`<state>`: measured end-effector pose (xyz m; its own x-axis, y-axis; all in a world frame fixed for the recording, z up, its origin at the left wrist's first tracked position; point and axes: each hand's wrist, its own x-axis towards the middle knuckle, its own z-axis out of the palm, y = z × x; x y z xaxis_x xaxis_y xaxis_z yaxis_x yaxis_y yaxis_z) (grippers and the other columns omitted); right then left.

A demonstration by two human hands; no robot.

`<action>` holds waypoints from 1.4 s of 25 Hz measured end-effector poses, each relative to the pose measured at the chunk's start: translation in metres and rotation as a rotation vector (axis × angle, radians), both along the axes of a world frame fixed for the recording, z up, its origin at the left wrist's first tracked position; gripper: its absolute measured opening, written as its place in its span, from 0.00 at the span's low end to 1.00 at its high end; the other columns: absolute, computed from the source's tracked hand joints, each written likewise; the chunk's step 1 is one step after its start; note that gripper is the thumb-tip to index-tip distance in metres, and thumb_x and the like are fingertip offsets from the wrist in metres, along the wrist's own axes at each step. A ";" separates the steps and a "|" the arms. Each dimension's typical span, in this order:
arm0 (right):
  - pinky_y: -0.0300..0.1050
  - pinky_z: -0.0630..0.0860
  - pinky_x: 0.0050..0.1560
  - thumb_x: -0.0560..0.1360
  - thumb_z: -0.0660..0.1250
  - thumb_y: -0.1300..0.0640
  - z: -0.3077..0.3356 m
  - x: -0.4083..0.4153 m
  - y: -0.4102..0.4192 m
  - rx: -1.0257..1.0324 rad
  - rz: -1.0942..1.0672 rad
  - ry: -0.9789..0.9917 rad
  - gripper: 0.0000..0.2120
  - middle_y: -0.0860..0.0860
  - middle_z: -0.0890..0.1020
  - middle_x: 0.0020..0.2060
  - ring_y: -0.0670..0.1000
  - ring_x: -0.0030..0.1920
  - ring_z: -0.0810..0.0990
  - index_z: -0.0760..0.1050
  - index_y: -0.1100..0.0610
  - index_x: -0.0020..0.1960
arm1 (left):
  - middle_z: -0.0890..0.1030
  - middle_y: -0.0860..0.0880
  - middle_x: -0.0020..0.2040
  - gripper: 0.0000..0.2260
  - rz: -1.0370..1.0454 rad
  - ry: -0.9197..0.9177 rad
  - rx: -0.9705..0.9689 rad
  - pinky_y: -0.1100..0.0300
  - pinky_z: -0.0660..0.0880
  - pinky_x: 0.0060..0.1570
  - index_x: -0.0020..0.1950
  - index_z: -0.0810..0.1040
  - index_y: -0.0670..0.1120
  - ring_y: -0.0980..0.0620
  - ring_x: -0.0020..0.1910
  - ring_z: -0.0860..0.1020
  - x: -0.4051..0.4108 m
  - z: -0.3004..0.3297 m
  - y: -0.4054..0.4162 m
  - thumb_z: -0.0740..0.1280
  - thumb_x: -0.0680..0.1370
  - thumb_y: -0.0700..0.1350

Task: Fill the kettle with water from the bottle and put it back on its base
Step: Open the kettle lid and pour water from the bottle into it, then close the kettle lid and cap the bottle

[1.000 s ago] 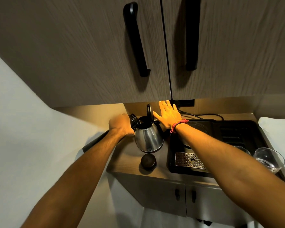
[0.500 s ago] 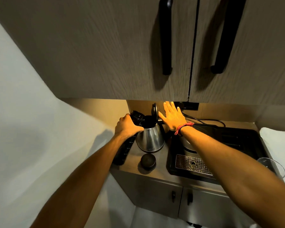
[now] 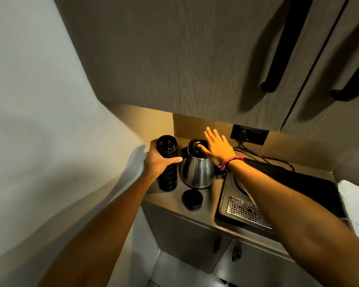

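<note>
A steel kettle (image 3: 197, 172) with a black lid stands on the counter at the back left. Its lid is down, and my right hand (image 3: 217, 147) lies flat on the lid with fingers spread. The black water bottle (image 3: 167, 175) stands upright on the counter just left of the kettle, its mouth uncapped. My left hand (image 3: 157, 162) is wrapped around the bottle's middle. The bottle's round black cap (image 3: 192, 199) lies on the counter in front of the kettle. The kettle's base (image 3: 235, 182) sits on the black tray to the right, partly hidden by my right forearm.
A black tray (image 3: 311, 189) with a perforated metal drain grid (image 3: 247, 212) fills the counter's right side. A wall socket (image 3: 249, 134) with a black cord is behind it. Upper cabinet doors with black handles (image 3: 284, 44) hang overhead. A wall stands close on the left.
The bottle went from tilted over the kettle's mouth to standing upright on the counter. The kettle's lid, raised before, is now down under my right hand.
</note>
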<state>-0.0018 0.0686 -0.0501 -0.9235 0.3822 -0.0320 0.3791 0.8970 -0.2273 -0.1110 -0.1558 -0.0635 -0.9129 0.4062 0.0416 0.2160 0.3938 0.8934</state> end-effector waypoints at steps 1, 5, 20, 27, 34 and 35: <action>0.59 0.45 0.80 0.80 0.46 0.36 -0.002 -0.001 -0.003 0.017 0.002 -0.015 0.36 0.51 0.43 0.81 0.55 0.81 0.43 0.45 0.55 0.81 | 0.75 0.48 0.68 0.52 -0.012 -0.001 0.007 0.43 0.72 0.66 0.73 0.63 0.52 0.44 0.67 0.73 -0.001 0.001 -0.003 0.84 0.55 0.58; 0.60 0.43 0.79 0.80 0.44 0.36 -0.007 -0.001 -0.005 -0.001 -0.015 -0.006 0.35 0.49 0.44 0.81 0.54 0.81 0.43 0.45 0.54 0.81 | 0.64 0.48 0.75 0.55 -0.004 0.060 0.095 0.47 0.67 0.70 0.77 0.56 0.53 0.48 0.74 0.64 -0.003 0.022 -0.010 0.80 0.58 0.66; 0.61 0.42 0.79 0.83 0.43 0.44 -0.015 0.014 -0.001 0.043 0.006 0.034 0.27 0.44 0.45 0.81 0.54 0.81 0.41 0.49 0.49 0.81 | 0.39 0.37 0.79 0.53 -0.423 0.471 -0.822 0.46 0.38 0.75 0.78 0.37 0.37 0.41 0.78 0.39 0.039 -0.004 0.099 0.72 0.72 0.57; 0.61 0.43 0.80 0.83 0.42 0.43 -0.012 0.012 -0.002 0.112 0.019 -0.039 0.28 0.46 0.45 0.81 0.55 0.81 0.43 0.47 0.50 0.81 | 0.38 0.38 0.79 0.56 -0.437 0.418 -0.862 0.46 0.38 0.74 0.78 0.36 0.38 0.41 0.79 0.39 0.043 -0.007 0.098 0.73 0.71 0.58; 0.57 0.58 0.78 0.82 0.50 0.46 -0.045 0.053 -0.049 0.202 0.022 0.261 0.28 0.57 0.62 0.78 0.57 0.79 0.59 0.60 0.60 0.78 | 0.62 0.36 0.75 0.38 -0.412 0.756 -0.410 0.46 0.60 0.74 0.77 0.57 0.37 0.38 0.75 0.60 0.082 -0.032 0.047 0.67 0.69 0.42; 0.57 0.63 0.76 0.81 0.52 0.48 -0.056 0.063 -0.058 0.254 0.050 0.285 0.27 0.58 0.67 0.75 0.59 0.76 0.65 0.63 0.61 0.76 | 0.68 0.38 0.71 0.34 -0.401 0.762 -0.394 0.48 0.66 0.70 0.74 0.62 0.39 0.39 0.71 0.66 0.088 -0.046 0.033 0.66 0.69 0.43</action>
